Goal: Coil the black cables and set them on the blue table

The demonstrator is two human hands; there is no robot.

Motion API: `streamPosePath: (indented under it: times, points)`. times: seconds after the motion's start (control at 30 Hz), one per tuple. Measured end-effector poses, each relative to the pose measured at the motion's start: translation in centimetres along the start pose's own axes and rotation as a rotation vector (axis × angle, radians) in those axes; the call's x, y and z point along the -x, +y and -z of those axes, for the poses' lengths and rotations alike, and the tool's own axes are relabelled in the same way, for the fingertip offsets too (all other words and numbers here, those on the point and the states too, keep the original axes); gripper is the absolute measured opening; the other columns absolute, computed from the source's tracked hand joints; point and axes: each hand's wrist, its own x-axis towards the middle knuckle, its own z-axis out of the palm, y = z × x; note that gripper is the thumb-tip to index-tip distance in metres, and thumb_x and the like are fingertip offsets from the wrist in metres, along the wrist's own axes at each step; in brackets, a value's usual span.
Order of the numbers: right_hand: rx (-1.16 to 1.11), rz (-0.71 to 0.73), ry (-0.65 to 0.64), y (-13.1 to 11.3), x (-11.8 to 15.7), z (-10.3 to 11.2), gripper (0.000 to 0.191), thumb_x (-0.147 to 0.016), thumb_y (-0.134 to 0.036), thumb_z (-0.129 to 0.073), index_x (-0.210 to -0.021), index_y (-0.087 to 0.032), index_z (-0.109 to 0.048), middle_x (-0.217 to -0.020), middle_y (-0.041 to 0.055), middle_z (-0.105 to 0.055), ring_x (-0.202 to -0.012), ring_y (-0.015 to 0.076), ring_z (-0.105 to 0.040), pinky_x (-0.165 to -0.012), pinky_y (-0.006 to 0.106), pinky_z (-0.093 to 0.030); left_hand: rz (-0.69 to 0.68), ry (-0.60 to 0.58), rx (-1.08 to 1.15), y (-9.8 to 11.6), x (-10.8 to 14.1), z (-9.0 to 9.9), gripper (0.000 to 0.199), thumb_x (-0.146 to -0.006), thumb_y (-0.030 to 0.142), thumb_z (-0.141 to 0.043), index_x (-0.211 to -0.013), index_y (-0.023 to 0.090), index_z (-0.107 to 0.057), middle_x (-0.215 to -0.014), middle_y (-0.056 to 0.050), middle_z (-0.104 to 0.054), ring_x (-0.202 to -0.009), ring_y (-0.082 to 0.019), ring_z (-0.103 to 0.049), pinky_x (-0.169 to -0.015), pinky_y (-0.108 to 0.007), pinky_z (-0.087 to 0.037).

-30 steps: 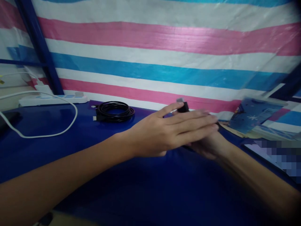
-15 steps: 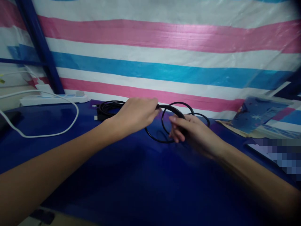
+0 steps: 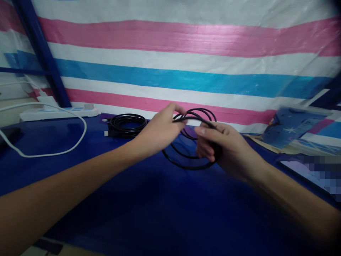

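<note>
Since half a second ago the black cable [image 3: 186, 164] has gathered from two wide loops into several tighter ones, lifted slightly off the blue counter [image 3: 80, 170]. The left hand [image 3: 162, 129] pinches a strand at the top; the right hand [image 3: 220, 149] is closed around the bundle. The loops stand nearly upright, their long axis running left to right between the hands.

A coiled black cable [image 3: 127, 125], white power strip [image 3: 57, 113] and white cord [image 3: 53, 153] lie on the blue table [image 3: 149, 213].
</note>
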Motion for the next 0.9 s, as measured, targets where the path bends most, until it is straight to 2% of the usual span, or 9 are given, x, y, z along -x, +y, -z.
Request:
streamPosePath:
  times: [0.07,0.13,0.23,0.33,0.43,0.6,0.67,0.77,0.9]
  points:
    - [-0.084,0.037,0.05,0.1,-0.2,0.2,0.026,-0.08,-0.031,-0.065,-0.064,-0.017,-0.051,-0.051,-0.0048,-0.048,-0.046,0.0069,-0.048,-0.054,0.023,-0.043,0.136,0.009,0.324,0.2,-0.3,0.1,0.01,-0.088,0.027,-0.05,-0.095,0.021,-0.048,-0.051,0.008,-0.036,-0.037,-0.005,-0.03,-0.043,-0.021,-0.028]
    - [-0.146,0.057,0.08,0.5,-0.3,0.2,0.013,-0.076,-0.024,-0.067,-0.082,-0.019,-0.057,-0.067,-0.0027,-0.058,-0.065,0.0106,-0.06,-0.067,0.025,-0.049,0.251,-0.007,0.599,0.2,-0.4,0.2,0.005,-0.09,0.022,-0.045,-0.089,0.018,-0.047,-0.049,0.01,-0.03,-0.035,-0.004,-0.026,-0.041,-0.02,-0.031]
    - [-0.033,0.17,0.021,1.4,-0.2,-0.2,0.036,-0.071,-0.016,-0.068,-0.104,-0.021,-0.053,-0.097,0.0026,-0.063,-0.095,0.0175,-0.062,-0.086,0.033,-0.05,0.364,0.019,0.829,0.0,-0.4,-0.1,0.008,-0.091,0.02,-0.042,-0.09,0.017,-0.049,-0.048,0.009,-0.036,-0.037,-0.005,-0.037,-0.045,-0.02,-0.038]
    - [0.475,0.449,-0.05,2.3,0.1,-0.7,0.044,-0.073,-0.015,-0.064,-0.115,-0.02,-0.051,-0.125,0.0107,-0.055,-0.118,0.0242,-0.052,-0.101,0.044,-0.041,0.416,0.055,0.899,-0.2,-0.1,-0.8,0.012,-0.092,0.025,-0.042,-0.091,0.017,-0.051,-0.051,0.005,-0.048,-0.042,-0.009,-0.05,-0.047,-0.021,-0.042]
    - [0.904,0.677,-0.014,2.7,0.4,-1.0,0.057,-0.074,-0.017,-0.063,-0.129,-0.019,-0.046,-0.144,0.0159,-0.036,-0.135,0.0304,-0.035,-0.108,0.05,-0.033,0.513,0.051,0.867,0.0,0.6,-1.6,0.019,-0.09,0.028,-0.042,-0.081,0.016,-0.052,-0.051,0.001,-0.053,-0.041,-0.01,-0.048,-0.043,-0.021,-0.038]
    - [1.02,0.822,0.0,2.7,0.6,-0.8,0.057,-0.076,-0.022,-0.065,-0.131,-0.026,-0.049,-0.146,0.0118,-0.035,-0.137,0.0332,-0.032,-0.107,0.053,-0.034,0.616,-0.012,0.896,0.7,1.6,-2.4,0.019,-0.086,0.03,-0.046,-0.075,0.017,-0.054,-0.055,0.0,-0.054,-0.048,-0.012,-0.053,-0.047,-0.023,-0.041]
    - [0.924,0.8,-0.006,2.5,0.8,-1.0,0.048,-0.081,-0.024,-0.063,-0.127,-0.028,-0.052,-0.144,0.0098,-0.04,-0.133,0.0294,-0.038,-0.105,0.049,-0.037,0.555,-0.07,0.89,0.8,1.5,-2.4,0.017,-0.083,0.023,-0.044,-0.072,0.016,-0.055,-0.057,0.0,-0.054,-0.049,-0.01,-0.052,-0.046,-0.021,-0.038]
    - [0.655,0.629,0.023,1.8,1.1,-1.7,0.029,-0.089,-0.028,-0.056,-0.117,-0.026,-0.057,-0.134,0.0071,-0.052,-0.124,0.0239,-0.049,-0.103,0.042,-0.041,0.399,-0.122,0.86,0.4,1.0,-2.0,0.02,-0.074,0.009,-0.039,-0.066,0.014,-0.056,-0.064,-0.002,-0.057,-0.055,-0.008,-0.053,-0.049,-0.019,-0.038]
    - [0.269,0.389,0.026,1.1,1.0,-2.3,0.021,-0.093,-0.038,-0.047,-0.105,-0.026,-0.059,-0.113,0.0052,-0.063,-0.107,0.0214,-0.058,-0.094,0.038,-0.046,0.237,-0.036,0.634,-1.1,-0.2,-0.8,0.011,-0.069,0.011,-0.045,-0.069,0.014,-0.056,-0.063,-0.001,-0.053,-0.053,-0.008,-0.047,-0.046,-0.02,-0.032]
